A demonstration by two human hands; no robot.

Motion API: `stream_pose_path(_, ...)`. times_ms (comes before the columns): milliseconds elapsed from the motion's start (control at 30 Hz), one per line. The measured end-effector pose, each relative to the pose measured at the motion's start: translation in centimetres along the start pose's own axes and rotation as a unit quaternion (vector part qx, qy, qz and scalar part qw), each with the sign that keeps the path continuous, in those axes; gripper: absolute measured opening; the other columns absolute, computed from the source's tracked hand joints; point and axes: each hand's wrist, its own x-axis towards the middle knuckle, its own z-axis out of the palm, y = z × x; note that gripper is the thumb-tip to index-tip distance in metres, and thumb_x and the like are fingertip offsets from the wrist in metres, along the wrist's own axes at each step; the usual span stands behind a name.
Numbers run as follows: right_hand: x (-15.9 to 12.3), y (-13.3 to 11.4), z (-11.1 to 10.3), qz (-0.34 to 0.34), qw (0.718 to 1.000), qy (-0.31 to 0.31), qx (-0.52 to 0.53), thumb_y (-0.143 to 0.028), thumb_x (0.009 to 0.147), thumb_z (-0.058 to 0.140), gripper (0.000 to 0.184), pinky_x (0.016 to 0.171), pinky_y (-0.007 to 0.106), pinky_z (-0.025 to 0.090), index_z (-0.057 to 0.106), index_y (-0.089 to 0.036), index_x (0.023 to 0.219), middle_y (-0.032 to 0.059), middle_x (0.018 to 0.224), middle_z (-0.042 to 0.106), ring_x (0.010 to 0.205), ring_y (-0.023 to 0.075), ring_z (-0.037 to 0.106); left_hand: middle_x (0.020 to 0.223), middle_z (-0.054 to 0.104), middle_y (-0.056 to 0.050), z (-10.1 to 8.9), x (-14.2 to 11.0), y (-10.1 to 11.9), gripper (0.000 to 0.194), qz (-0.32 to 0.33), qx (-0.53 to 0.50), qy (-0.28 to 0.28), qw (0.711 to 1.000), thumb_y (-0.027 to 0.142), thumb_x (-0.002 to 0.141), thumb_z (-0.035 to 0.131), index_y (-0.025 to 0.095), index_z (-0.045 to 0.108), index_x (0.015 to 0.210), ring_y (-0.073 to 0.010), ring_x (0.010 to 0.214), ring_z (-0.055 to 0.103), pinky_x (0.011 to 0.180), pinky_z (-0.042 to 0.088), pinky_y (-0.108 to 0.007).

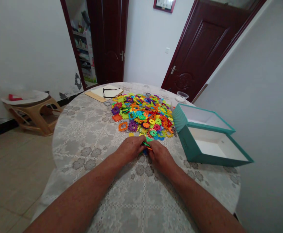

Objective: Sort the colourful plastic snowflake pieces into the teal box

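Head view: a left grip and right grip pinch small green and orange pieces between them, seemingly to steady them from both sides; just beyond, a multicolored pile covers the surface, likely for easy reach.

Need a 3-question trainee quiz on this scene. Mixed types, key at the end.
1. What stands left of the table in the picture? A) a bicycle B) a stool C) a fridge
2. True or false: the box on the table stands open.
3. What do the left hand and right hand hold together?

Key: 1. B. 2. True. 3. Pieces, with green and orange showing.
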Motion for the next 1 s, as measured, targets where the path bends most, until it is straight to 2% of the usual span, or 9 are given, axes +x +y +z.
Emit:
stream_pose_path(233, 0.4, 0.6, -1.0, 0.022, 0.997, 0.056, 0.054, -0.008, 0.092, 0.053, 0.033, 0.095, 0.037, 0.051, 0.072, -0.020, 0.117, 0.0101, 0.112, 0.075, 0.104, 0.0243, 0.068, 0.103, 0.074, -0.004, -0.1, 0.1, -1.0, 0.019, 0.034, -0.054, 0.026, 0.998, 0.026, 0.099, 0.055, 0.024, 0.066, 0.114, -0.0203, 0.095, 0.067, 0.084, 0.048, -0.030)
stream_pose_path(367, 0.4, 0.7, -2.7, 0.054, 0.991, 0.088, 0.087, -0.017, 0.095, 0.055, 0.027, 0.088, 0.036, 0.054, 0.075, -0.021, 0.113, 0.0083, 0.106, 0.076, 0.097, 0.0236, 0.070, 0.115, 0.073, -0.006, -1.5, -0.6, -1.7, 0.024, 0.024, -0.035, -0.005, 0.999, 0.025, 0.094, 0.062, 0.025, 0.066, 0.118, -0.0211, 0.105, 0.066, 0.091, 0.048, -0.031)
stream_pose_path(433, 0.0, 1.1, -4.4, 0.065, 0.986, 0.135, 0.077, -0.023, 0.097, 0.055, 0.026, 0.086, 0.035, 0.054, 0.075, -0.020, 0.114, 0.0087, 0.105, 0.076, 0.094, 0.0237, 0.070, 0.122, 0.070, -0.007, -2.5, -1.1, -2.0, 0.035, 0.028, -0.016, -0.043, 0.999, 0.027, 0.089, 0.071, 0.026, 0.066, 0.124, -0.0231, 0.113, 0.064, 0.098, 0.048, -0.033)
stream_pose_path(500, -0.6, 2.1, -6.6, 0.074, 0.974, 0.215, 0.023, -0.028, 0.099, 0.054, 0.028, 0.088, 0.036, 0.054, 0.073, -0.020, 0.118, 0.0098, 0.107, 0.076, 0.096, 0.0245, 0.070, 0.126, 0.068, -0.008, -3.3, -1.5, -2.0, 0.044, 0.029, 0.004, -0.073, 0.997, 0.028, 0.084, 0.077, 0.026, 0.067, 0.127, -0.0252, 0.118, 0.062, 0.101, 0.047, -0.035)
stream_pose_path(567, -1.2, 3.5, -8.8, 0.084, 0.948, 0.299, -0.066, -0.032, 0.099, 0.055, 0.031, 0.095, 0.039, 0.053, 0.072, -0.018, 0.122, 0.0121, 0.113, 0.076, 0.104, 0.0267, 0.069, 0.125, 0.066, -0.009, -3.7, -1.8, -1.9, 0.044, 0.022, 0.023, -0.088, 0.996, 0.029, 0.084, 0.077, 0.025, 0.067, 0.127, -0.0263, 0.117, 0.062, 0.099, 0.048, -0.035)
stream_pose_path(633, -1.9, 5.3, -10.8, 0.101, 0.920, 0.344, -0.157, -0.032, 0.098, 0.055, 0.034, 0.099, 0.042, 0.050, 0.073, -0.016, 0.122, 0.0145, 0.116, 0.075, 0.108, 0.0292, 0.068, 0.122, 0.065, -0.009, -3.8, -1.8, -1.8, 0.038, 0.015, 0.038, -0.099, 0.994, 0.030, 0.086, 0.075, 0.024, 0.069, 0.123, -0.0266, 0.114, 0.062, 0.096, 0.048, -0.035)
stream_pose_path(700, -2.6, 7.2, -12.2, 0.133, 0.903, 0.340, -0.228, -0.030, 0.096, 0.052, 0.036, 0.097, 0.043, 0.050, 0.074, -0.012, 0.119, 0.0166, 0.111, 0.076, 0.105, 0.0309, 0.067, 0.119, 0.065, -0.009, -3.5, -1.6, -1.6, 0.033, 0.015, 0.047, -0.110, 0.993, 0.032, 0.088, 0.074, 0.024, 0.070, 0.120, -0.0264, 0.112, 0.062, 0.093, 0.048, -0.034)
stream_pose_path(833, -3.8, 10.0, -13.1, 0.213, 0.891, 0.262, -0.304, -0.026, 0.094, 0.048, 0.038, 0.089, 0.043, 0.051, 0.076, -0.008, 0.111, 0.0200, 0.103, 0.076, 0.096, 0.0326, 0.068, 0.117, 0.065, -0.009, -2.8, -1.3, -1.6, 0.031, 0.018, 0.056, -0.112, 0.992, 0.031, 0.089, 0.072, 0.023, 0.070, 0.119, -0.0259, 0.110, 0.062, 0.092, 0.048, -0.033)
stream_pose_path(1000, -4.6, 10.4, -12.8, 0.230, 0.881, 0.234, -0.340, -0.022, 0.094, 0.047, 0.039, 0.089, 0.042, 0.050, 0.074, -0.008, 0.119, 0.0203, 0.112, 0.076, 0.097, 0.0311, 0.069, 0.117, 0.065, -0.009, -2.1, -1.2, -2.0, 0.030, 0.031, 0.050, -0.102, 0.993, 0.031, 0.089, 0.070, 0.022, 0.068, 0.117, -0.0258, 0.110, 0.061, 0.091, 0.048, -0.033)
